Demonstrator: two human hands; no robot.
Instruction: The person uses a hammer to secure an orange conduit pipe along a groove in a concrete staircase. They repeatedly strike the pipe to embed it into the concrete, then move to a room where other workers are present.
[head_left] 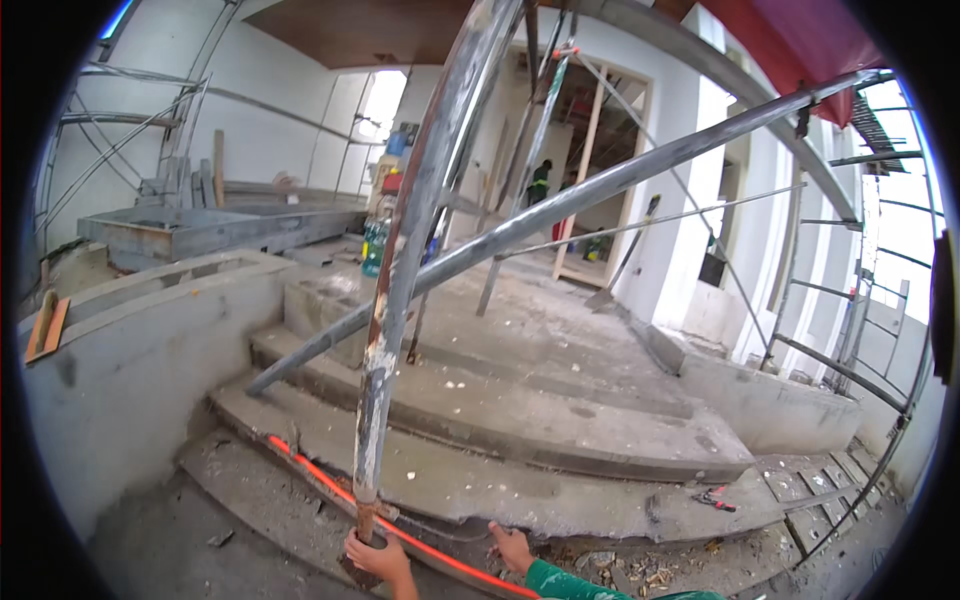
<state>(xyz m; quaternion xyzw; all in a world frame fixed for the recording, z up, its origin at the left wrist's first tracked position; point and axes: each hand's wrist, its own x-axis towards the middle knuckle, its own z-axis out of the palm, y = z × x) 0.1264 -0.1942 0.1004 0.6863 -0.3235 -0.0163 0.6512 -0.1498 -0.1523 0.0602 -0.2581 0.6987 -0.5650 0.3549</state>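
My left hand is wrapped round the rusty lower end of a grey, paint-flecked scaffold pole, which stands tilted in front of the concrete steps. To its right, my right hand, in a green sleeve, is at the broken edge of a low step. Its fingers are drawn together, and a thin line like a wire runs toward them from the pole's foot; what they pinch is too small to make out. An orange hose or cable passes along the step between my hands.
A diagonal scaffold tube crosses at chest height. Red-handled pliers lie on the step at right. Rubble lies below the step edge. A shovel leans by the wall; a person stands in the doorway.
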